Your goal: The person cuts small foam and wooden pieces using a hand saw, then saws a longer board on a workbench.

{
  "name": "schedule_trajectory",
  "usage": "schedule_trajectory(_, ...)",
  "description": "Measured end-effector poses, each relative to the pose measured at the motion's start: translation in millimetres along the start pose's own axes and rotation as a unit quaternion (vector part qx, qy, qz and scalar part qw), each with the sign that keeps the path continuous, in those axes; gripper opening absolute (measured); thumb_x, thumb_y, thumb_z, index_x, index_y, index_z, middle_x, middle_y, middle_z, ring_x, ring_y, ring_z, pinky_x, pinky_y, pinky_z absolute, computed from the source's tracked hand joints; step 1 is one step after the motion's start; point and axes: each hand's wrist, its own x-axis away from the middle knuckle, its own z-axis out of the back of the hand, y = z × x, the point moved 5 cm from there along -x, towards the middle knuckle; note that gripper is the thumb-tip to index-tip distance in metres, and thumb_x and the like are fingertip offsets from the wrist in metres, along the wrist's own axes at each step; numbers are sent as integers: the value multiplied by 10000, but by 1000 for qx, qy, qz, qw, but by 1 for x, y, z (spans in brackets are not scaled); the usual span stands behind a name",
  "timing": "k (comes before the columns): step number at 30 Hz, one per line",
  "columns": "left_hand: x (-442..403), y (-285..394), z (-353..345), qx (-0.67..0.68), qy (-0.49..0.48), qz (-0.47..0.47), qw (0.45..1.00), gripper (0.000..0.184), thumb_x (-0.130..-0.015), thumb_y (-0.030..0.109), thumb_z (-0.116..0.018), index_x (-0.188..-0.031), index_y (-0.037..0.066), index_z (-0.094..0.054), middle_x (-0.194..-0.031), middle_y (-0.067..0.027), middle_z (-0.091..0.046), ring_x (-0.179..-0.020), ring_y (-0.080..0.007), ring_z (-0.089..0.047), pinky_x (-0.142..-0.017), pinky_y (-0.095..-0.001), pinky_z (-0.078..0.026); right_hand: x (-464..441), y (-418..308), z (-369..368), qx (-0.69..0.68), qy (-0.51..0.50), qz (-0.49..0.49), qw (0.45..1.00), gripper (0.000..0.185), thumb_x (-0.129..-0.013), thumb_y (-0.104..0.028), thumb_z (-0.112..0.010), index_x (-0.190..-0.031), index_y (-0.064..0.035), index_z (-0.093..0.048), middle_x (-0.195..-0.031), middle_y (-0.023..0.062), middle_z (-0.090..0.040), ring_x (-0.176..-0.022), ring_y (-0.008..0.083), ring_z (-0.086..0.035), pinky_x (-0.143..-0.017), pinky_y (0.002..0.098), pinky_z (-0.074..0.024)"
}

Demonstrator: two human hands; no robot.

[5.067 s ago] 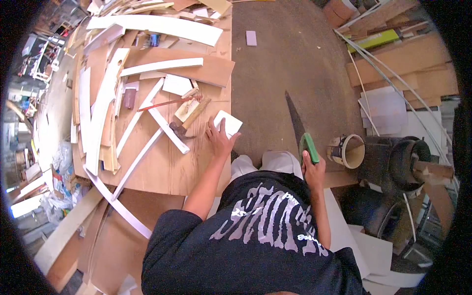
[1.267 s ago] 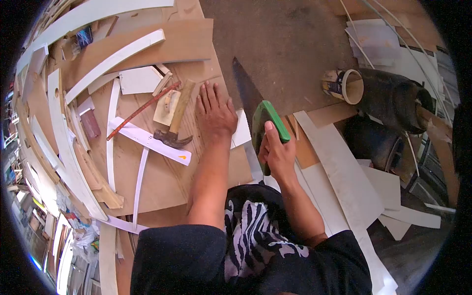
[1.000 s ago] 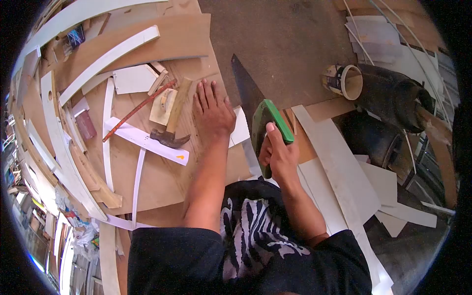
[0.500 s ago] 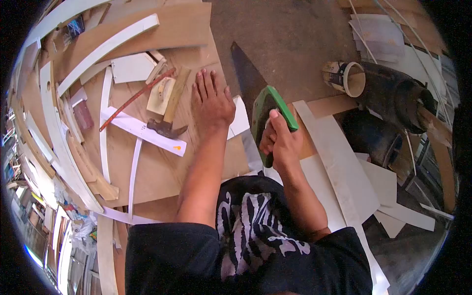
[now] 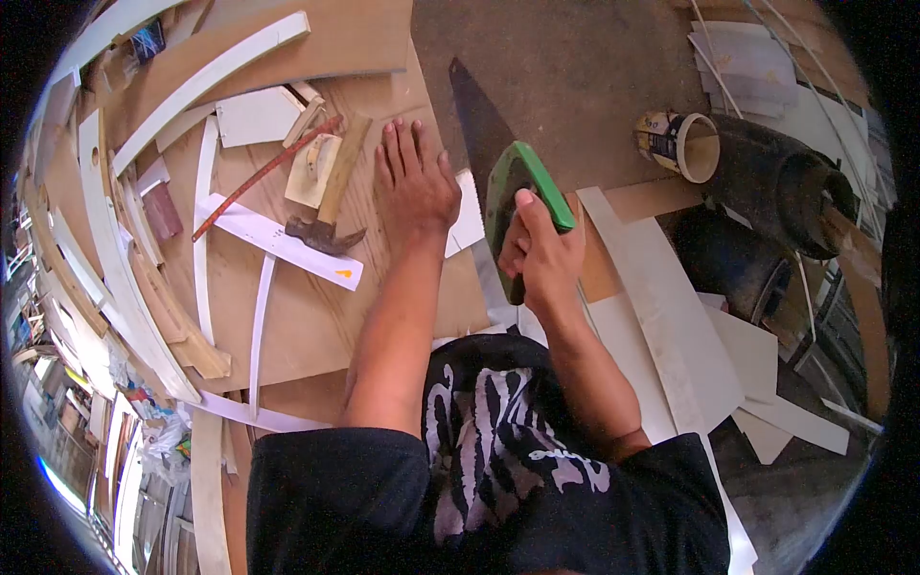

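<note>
Where the left hand [image 5: 418, 192], flat, fingers slightly parted, partly hides the white piece [image 5: 466, 218], the right hand [image 5: 548, 254] grips the saw [image 5: 486, 129]; beyond the board [image 5: 331, 311]'s edge, floor [image 5: 565, 86] opens at twelve o'clock.

On my black shirt [image 5: 383, 498] I see big pale letters [image 5: 470, 441], and on the bucket [image 5: 681, 144] a printed label [image 5: 657, 139], but I cannot read any word of them.
</note>
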Motion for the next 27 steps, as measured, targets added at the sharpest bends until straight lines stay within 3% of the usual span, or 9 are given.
schedule_trajectory(9, 1, -1, -1, 0, -14, -1, 1000, 591, -1017, 310, -451, -1523, 11, -389, -1630, -188, -279, -1540, -328, -193, -1261, -489, -126, -25, 24, 10, 22, 1, 22, 1000, 251, -989, -266, -656, -829, -112, -539, -596, -49, -402, -438, 82, -385, -400, 281, -314)
schedule_trajectory(10, 2, 1, 2, 9, -3, -6, 1000, 572, -1018, 291, -448, -1505, -8, -404, -1608, -218, -312, -1527, -351, -226, -1248, -505, -157, -25, 28, 10, 28, 21, 21, 999, 252, -988, -266, -656, -825, -111, -543, -598, -49, -403, -438, 82, -385, -401, 281, -313)
schedule_trajectory(11, -1, 4, 6, 19, 14, -12, 1000, 554, -1020, 271, -444, -1486, -27, -419, -1585, -249, -344, -1514, -374, -260, -1236, -521, -189, -27, 26, 6, -16, -24, 21, 999, 246, -988, -261, -654, -827, -109, -548, -595, -50, -398, -438, 82, -383, -396, 277, -308)
schedule_trajectory(14, -1, 4, 6, 18, 7, -15, 1000, 555, -1025, 280, -436, -1487, -27, -421, -1587, -250, -340, -1519, -372, -248, -1239, -514, -185, -20, 13, 10, -8, 3, 8, 1000, 255, -985, -259, -657, -817, -113, -534, -593, -49, -399, -441, 83, -383, -399, 279, -304)
schedule_trajectory(17, -1, 5, 13, 22, 9, -16, 1000, 557, -1025, 284, -437, -1482, -34, -425, -1586, -247, -344, -1515, -374, -258, -1238, -516, -187, -13, 11, 8, -15, -20, 24, 999, 280, -1015, -263, -631, -811, -100, -531, -597, -50, -466, -430, 62, -410, -384, 263, -317)
schedule_trajectory(21, -1, 4, 3, 0, -9, 1, 1000, 597, -1018, 319, -449, -1520, 2, -386, -1616, -196, -299, -1533, -339, -206, -1253, -498, -147, -34, 20, 0, -30, -35, 19, 999, 283, -1007, -239, -631, -785, -101, -523, -580, -43, -454, -424, 70, -422, -377, 270, -325)
schedule_trajectory(25, -2, 3, 8, 1, 17, -16, 1000, 571, -1010, 291, -469, -1486, -21, -423, -1582, -228, -348, -1507, -367, -271, -1235, -516, -196, -21, 21, 7, -5, -1, 11, 1000, 275, -1002, -248, -641, -799, -94, -537, -583, -43, -456, -431, 70, -431, -378, 269, -330)
schedule_trajectory(27, 0, 6, 12, 16, 38, -26, 999, 551, -1007, 266, -479, -1464, -40, -440, -1563, -250, -373, -1493, -386, -303, -1222, -529, -225, -31, 24, 4, -61, -40, 14, 997, 261, -998, -256, -649, -820, -85, -563, -586, -35, -472, -440, 73, -444, -382, 266, -338)
